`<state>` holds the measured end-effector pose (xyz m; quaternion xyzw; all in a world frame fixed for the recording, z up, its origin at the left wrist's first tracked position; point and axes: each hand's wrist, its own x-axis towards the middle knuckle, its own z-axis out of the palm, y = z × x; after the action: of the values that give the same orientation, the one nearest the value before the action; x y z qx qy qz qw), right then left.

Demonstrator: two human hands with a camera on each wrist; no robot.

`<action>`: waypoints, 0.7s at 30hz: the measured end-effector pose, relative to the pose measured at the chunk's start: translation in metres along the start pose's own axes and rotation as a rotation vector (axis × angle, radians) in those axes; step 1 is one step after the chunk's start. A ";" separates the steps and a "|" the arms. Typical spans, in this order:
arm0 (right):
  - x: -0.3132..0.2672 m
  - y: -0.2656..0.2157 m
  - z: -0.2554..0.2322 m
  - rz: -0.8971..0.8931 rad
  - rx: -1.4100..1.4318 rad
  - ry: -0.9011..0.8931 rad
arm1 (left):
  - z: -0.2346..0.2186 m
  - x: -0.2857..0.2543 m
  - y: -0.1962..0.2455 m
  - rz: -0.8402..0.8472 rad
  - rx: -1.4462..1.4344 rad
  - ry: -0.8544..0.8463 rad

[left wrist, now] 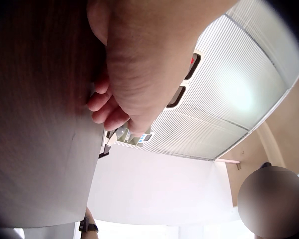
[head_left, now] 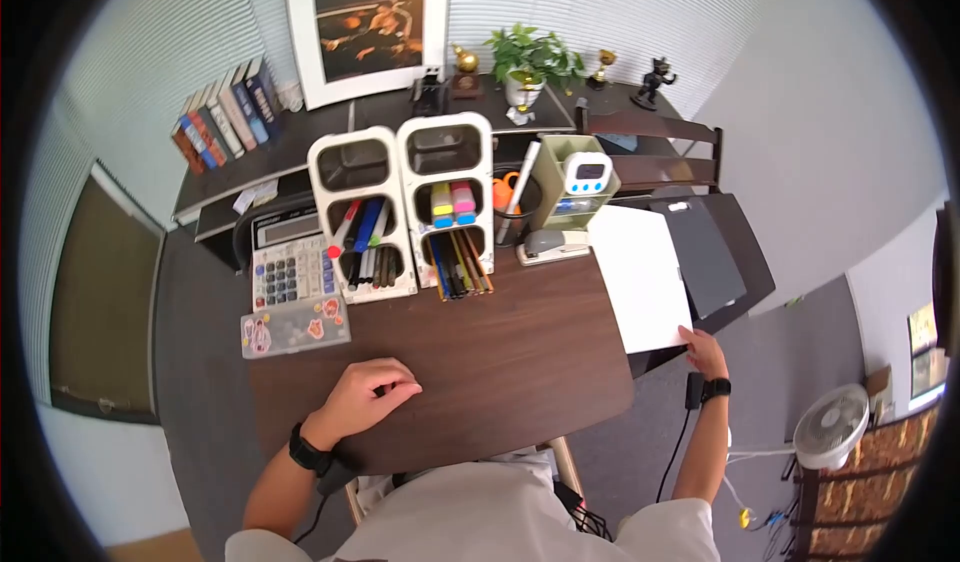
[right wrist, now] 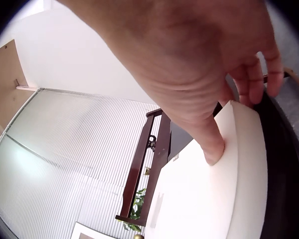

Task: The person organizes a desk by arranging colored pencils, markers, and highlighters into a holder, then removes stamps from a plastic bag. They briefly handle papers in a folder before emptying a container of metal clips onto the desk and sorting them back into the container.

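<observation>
A thick stack of white paper lies on the right side of the desk. At its near right corner is my right hand. In the right wrist view, the thumb of that hand presses on the top of the stack, while the fingers bend down past the corner, partly hidden. My left hand rests on the brown desk top with loosely curled fingers, holding nothing. The left wrist view shows this hand from its underside, beside the desk surface.
A dark grey folder lies right of the paper. Behind it stand a stapler, a green holder and white organizers with pens. A calculator and a pencil case are at left. A chair stands behind.
</observation>
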<state>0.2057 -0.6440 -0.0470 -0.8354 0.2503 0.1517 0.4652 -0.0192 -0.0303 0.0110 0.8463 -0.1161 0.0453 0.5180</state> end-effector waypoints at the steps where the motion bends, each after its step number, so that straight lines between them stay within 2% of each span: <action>1: 0.005 0.007 -0.002 0.018 -0.008 -0.009 | 0.000 -0.001 0.000 0.005 -0.015 -0.008; 7: 0.023 0.037 -0.018 0.098 0.100 -0.073 | -0.004 0.000 0.003 -0.013 -0.063 -0.021; 9: 0.024 0.048 -0.022 0.117 0.135 -0.027 | -0.005 -0.001 0.004 -0.039 -0.070 -0.026; 11: 0.021 0.056 -0.031 0.173 0.181 -0.095 | -0.005 -0.001 0.003 -0.023 -0.062 -0.041; 13: 0.007 0.054 -0.029 0.200 0.251 -0.079 | -0.006 -0.001 0.002 -0.020 -0.070 -0.032; 15: 0.013 0.072 -0.040 0.210 0.342 -0.185 | -0.005 0.000 0.002 -0.005 -0.083 -0.049; 16: 0.014 0.075 -0.041 0.211 0.348 -0.169 | -0.004 0.000 0.003 -0.015 -0.073 -0.040; 18: 0.006 0.080 -0.049 0.202 0.448 -0.272 | -0.003 0.001 0.003 -0.011 -0.078 -0.053; 19: -0.002 0.082 -0.053 0.208 0.457 -0.250 | -0.003 0.001 0.003 -0.008 -0.079 -0.030; 21: -0.019 0.075 -0.046 0.075 0.669 -0.253 | -0.003 0.001 0.005 0.006 -0.089 -0.019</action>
<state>0.1495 -0.7115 -0.0662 -0.6017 0.2570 0.1809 0.7343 -0.0193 -0.0304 0.0170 0.8225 -0.1255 0.0333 0.5538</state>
